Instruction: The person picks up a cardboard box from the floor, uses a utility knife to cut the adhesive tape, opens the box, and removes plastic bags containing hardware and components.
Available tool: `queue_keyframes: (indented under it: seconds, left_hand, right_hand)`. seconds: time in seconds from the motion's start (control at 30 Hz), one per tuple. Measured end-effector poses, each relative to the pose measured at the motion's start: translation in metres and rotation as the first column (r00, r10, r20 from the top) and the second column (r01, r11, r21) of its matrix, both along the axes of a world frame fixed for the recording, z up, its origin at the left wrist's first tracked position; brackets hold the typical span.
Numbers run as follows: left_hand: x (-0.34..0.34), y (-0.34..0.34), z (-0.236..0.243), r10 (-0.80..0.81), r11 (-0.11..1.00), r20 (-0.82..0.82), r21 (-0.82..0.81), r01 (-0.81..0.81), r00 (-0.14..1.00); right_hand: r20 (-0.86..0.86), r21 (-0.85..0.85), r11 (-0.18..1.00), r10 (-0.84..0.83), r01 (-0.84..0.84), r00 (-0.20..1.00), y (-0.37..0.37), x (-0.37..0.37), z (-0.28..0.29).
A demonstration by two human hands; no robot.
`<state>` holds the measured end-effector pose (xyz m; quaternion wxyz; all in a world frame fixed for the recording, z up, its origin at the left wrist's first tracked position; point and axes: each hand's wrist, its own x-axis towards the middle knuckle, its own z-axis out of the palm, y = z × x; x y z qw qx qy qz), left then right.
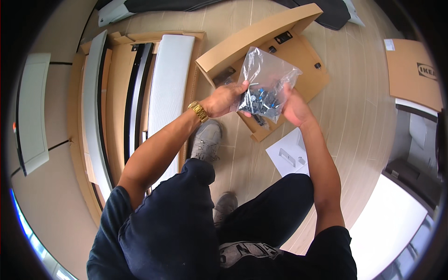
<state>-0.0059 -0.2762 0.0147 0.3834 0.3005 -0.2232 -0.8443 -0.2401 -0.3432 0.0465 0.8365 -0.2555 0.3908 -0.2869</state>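
Note:
Between my two hands I hold up a clear plastic bag of hardware [261, 100], with dark bolts, screws and some blue-tipped pieces gathered in its lower half. My left hand [226, 99], below a gold watch [198, 112], pinches the bag's left side with the thumb on top. At the right side my right hand [296, 107] grips the bag's edge, its fingers partly hidden behind the plastic. Behind and below the bag lies an open cardboard box [303, 60] with small black parts on it.
To the left, a long open carton [119, 39] holds pale padded panels [170, 70] and black metal rails [137, 88]. An instruction sheet [285, 156] lies on the wood floor near my right knee. Flat cardboard [410, 70] stands at the far right; dark cushioned pieces lie at the top.

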Motion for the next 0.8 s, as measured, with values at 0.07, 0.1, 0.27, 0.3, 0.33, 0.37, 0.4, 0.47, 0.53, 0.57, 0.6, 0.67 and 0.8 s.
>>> queue_keyframes:
  seconds: [0.07,0.1,0.27,0.3,0.33,0.37,0.4,0.47,0.53,0.57,0.6,0.67,0.8]
  left_hand:
    - [0.008,0.001,0.007,0.014,1.000,-0.024,0.012,-0.014,1.000]
    - [0.013,0.001,0.011,0.022,0.999,-0.042,0.024,-0.021,0.999]
    - [0.023,0.011,0.021,0.153,0.987,0.074,0.045,-0.157,0.985]
    - [0.022,0.013,0.020,0.181,0.981,0.152,0.045,-0.190,0.972]
    - [0.023,0.015,0.018,0.206,0.974,0.229,0.043,-0.221,0.951]
    - [0.027,0.018,0.016,0.210,0.974,0.281,0.019,-0.224,0.937]
    - [0.030,0.018,0.015,0.211,0.975,0.329,-0.006,-0.221,0.920]
    - [0.033,0.022,0.012,0.254,0.966,0.396,-0.052,-0.255,0.882]
    - [0.033,0.026,0.021,0.332,0.941,0.433,-0.098,-0.322,0.838]
    - [0.034,0.025,0.019,0.316,0.948,0.484,-0.127,-0.292,0.816]
    - [0.036,0.025,0.018,0.301,0.953,0.535,-0.154,-0.259,0.789]
    - [0.038,0.022,0.013,0.294,0.956,0.602,-0.199,-0.218,0.742]
    - [0.015,0.011,0.004,0.328,0.945,0.626,-0.232,-0.232,0.707]
  right_hand:
    - [-0.056,-0.040,0.996,0.083,-0.085,0.995,0.003,0.006,-0.008]
    - [-0.063,-0.062,0.992,0.109,-0.113,0.992,-0.002,0.008,-0.013]
    - [-0.025,-0.096,0.984,0.149,-0.151,0.989,-0.006,0.018,-0.022]
    - [-0.016,-0.084,0.981,0.174,-0.175,0.985,-0.007,0.020,-0.019]
    - [-0.006,-0.073,0.977,0.198,-0.198,0.980,-0.007,0.023,-0.018]
    - [-0.011,-0.075,0.978,0.196,-0.197,0.980,-0.007,0.025,-0.019]
    - [-0.018,-0.079,0.978,0.191,-0.191,0.981,-0.007,0.025,-0.021]
    - [-0.031,-0.057,0.984,0.166,-0.168,0.986,-0.005,0.025,-0.026]
    - [-0.042,-0.007,0.992,0.123,-0.124,0.992,-0.003,0.025,-0.032]
    - [-0.032,0.035,0.991,0.129,-0.128,0.991,-0.003,0.026,-0.035]
    - [-0.021,0.077,0.988,0.134,-0.132,0.991,-0.003,0.028,-0.039]
    - [-0.036,0.078,0.991,0.114,-0.111,0.993,-0.002,0.032,-0.046]
    - [-0.379,-0.155,0.986,-0.008,-0.055,0.925,0.008,0.047,-0.064]
